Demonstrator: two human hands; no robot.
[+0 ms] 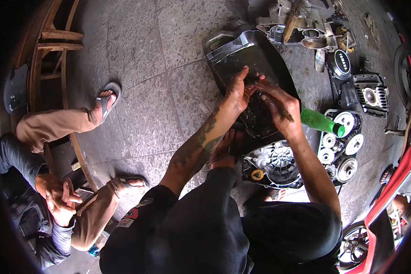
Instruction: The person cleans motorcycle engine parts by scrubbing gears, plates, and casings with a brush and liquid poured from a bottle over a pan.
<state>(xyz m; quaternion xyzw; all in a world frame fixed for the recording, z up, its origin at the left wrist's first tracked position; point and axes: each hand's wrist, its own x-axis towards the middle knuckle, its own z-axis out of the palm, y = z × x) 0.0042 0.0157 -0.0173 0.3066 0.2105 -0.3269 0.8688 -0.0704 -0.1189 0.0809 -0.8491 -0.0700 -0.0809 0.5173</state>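
Observation:
Over the black plastic tray (287,75), which has dark wet liquid or grime in it, my two hands meet. My left hand (240,91) is dirty, palm turned inward, its thumb stretched upward and its fingers against those of the other hand. My right hand (282,106) reaches in from the right with bent fingers and thumb close together near the left palm. Whatever lies between the fingers is too small and dark to make out. Just below the tray is a metal engine casing (278,164) with a yellowish gear (257,175). A green plastic bottle (319,120) lies beside my right wrist.
Several gears (347,169) sit in a tray at the right. Beyond are a YAMAHA cover (342,62), a finned cylinder part (371,96), and an engine case (278,34) with a brush (293,23). A seated person (59,196) is at left; red motorcycle bodywork (388,192) stands right.

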